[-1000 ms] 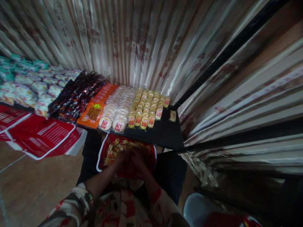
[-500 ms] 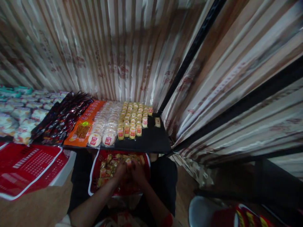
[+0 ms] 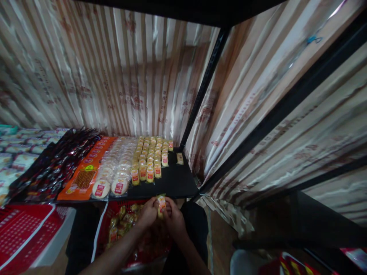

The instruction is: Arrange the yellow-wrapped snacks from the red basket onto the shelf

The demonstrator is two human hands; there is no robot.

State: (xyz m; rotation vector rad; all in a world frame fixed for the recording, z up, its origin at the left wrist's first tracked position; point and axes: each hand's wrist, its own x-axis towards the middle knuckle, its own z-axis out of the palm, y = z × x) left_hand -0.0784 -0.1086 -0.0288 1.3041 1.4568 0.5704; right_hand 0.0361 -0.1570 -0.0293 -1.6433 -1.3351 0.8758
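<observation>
Between my left hand (image 3: 148,213) and my right hand (image 3: 173,218) is a small yellow wrapped snack pack (image 3: 161,206) with an orange-red label, held upright by the fingers of both. It is just in front of the black shelf's near edge. Below my hands sits a red basket (image 3: 103,225) with a white rim, holding several similar yellow packs (image 3: 122,223). On the black shelf (image 3: 174,186), rows of the same yellow packs (image 3: 150,173) stand beside round white wrapped crackers (image 3: 119,186).
Left along the shelf lie an orange snack bag (image 3: 82,179), dark shiny packets (image 3: 54,168) and white packages (image 3: 23,162). One pale pack (image 3: 179,158) sits by the corner post (image 3: 200,97). Another red basket (image 3: 23,233) is at lower left. Striped curtain (image 3: 129,76) hangs behind.
My hands have come up from over the basket toward the shelf edge, with the yellow snack pack now plainly visible between them. The view has tilted up and shifted right.
</observation>
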